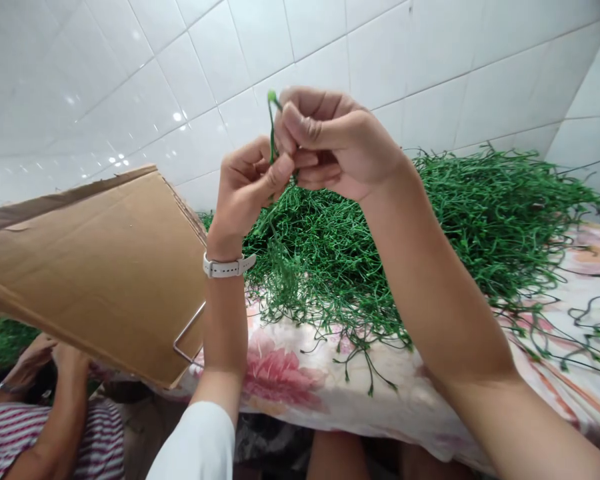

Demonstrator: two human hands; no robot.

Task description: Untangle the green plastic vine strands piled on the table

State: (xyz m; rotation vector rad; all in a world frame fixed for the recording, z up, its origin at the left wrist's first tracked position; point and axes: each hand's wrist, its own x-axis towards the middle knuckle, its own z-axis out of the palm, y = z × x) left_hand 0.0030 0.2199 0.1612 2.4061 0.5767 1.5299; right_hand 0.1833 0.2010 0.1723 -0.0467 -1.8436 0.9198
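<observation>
Brown cardboard (95,267) leans at a tilt past the left end of a table (300,390) dressed in flowered cloth, with a co-worker's hands (70,360) and striped shirt (97,433) below it at lower left and a thin metal frame (177,337) against its lower right side. Next comes the person's left hand (247,187), raised above the table, a pale wristband (224,268) at the wrist; its thumb and fingers are narrowed in a pinch on the lower part of a single green stalk (271,127). Held well clear of the table's surface, the stalk runs nearly upright, rising from the left thumb to a light green top that bends over toward the right hand (347,147). That hand's thumb and forefinger, also drawn close, lie just right of the stalk and appear to grip its bent end, though their exact contact is partly hidden. Behind and below both hands, a heap of green stalks (495,227) spreads along the table's far edge, against the tiled wall (405,67), loose strands trailing toward the near edge and the right end. No brand, label or writing can be read anywhere.
</observation>
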